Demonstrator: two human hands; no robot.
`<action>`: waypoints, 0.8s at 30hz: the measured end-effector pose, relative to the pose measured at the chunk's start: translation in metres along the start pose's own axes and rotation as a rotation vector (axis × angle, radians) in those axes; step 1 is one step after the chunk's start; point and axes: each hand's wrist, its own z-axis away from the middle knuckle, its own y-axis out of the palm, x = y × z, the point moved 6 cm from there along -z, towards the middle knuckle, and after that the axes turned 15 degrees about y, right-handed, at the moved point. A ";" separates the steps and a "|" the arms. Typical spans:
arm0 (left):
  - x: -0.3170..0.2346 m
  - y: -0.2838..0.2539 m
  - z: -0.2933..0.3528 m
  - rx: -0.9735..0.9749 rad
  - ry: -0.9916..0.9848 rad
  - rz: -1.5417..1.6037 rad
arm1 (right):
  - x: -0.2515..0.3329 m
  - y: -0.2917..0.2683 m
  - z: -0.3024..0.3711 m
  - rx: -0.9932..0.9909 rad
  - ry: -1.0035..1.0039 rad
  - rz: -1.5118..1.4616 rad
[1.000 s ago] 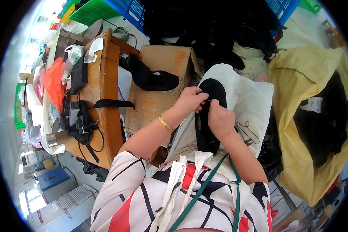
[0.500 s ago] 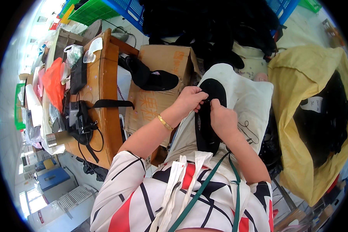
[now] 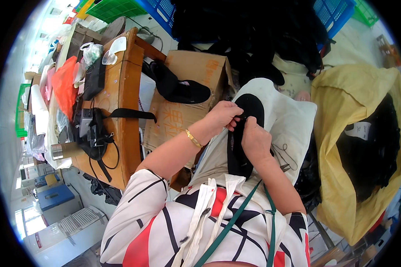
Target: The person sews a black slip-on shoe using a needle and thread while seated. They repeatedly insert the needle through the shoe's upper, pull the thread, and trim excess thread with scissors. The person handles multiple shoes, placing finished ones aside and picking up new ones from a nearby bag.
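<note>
A black cloth shoe (image 3: 250,107) lies lengthwise on the white cloth (image 3: 294,116) over my lap, its rounded end pointing away from me. Both my hands are closed at the middle of its upper. The fingertips of my left hand (image 3: 225,115) pinch dark material at the shoe's opening. Close beside it, my right hand (image 3: 256,140) has its fingers curled and pinched against the same part. Whether a small tool or thread sits between the fingertips is hidden. A thin dark looped cord (image 3: 284,155) rests on the white cloth by my right forearm.
More black shoes (image 3: 187,91) sit on a cardboard box (image 3: 182,118) to the left, beside a wooden table (image 3: 127,84) with a dangling black strap (image 3: 131,114). Black items pile around a blue crate (image 3: 162,13) ahead. A yellow sack (image 3: 327,147) of black things stands right.
The whole view has shifted slightly. My hands stay together on the shoe; the right fingers have moved a little, with dark material now showing between the two pinches.
</note>
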 end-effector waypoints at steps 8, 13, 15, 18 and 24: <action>0.006 0.002 -0.002 0.050 0.039 0.072 | -0.015 -0.003 -0.021 0.325 0.391 -0.658; 0.007 0.001 -0.001 0.058 0.081 0.063 | -0.017 -0.018 -0.037 0.427 0.314 -0.499; 0.006 0.000 -0.002 0.071 0.092 0.100 | -0.013 -0.030 -0.040 0.230 0.155 -0.537; 0.008 0.000 -0.003 0.110 0.103 0.102 | -0.009 -0.027 -0.039 0.139 0.075 -0.463; 0.011 0.003 -0.005 0.105 0.159 -0.013 | -0.014 -0.041 -0.080 0.035 0.231 -0.857</action>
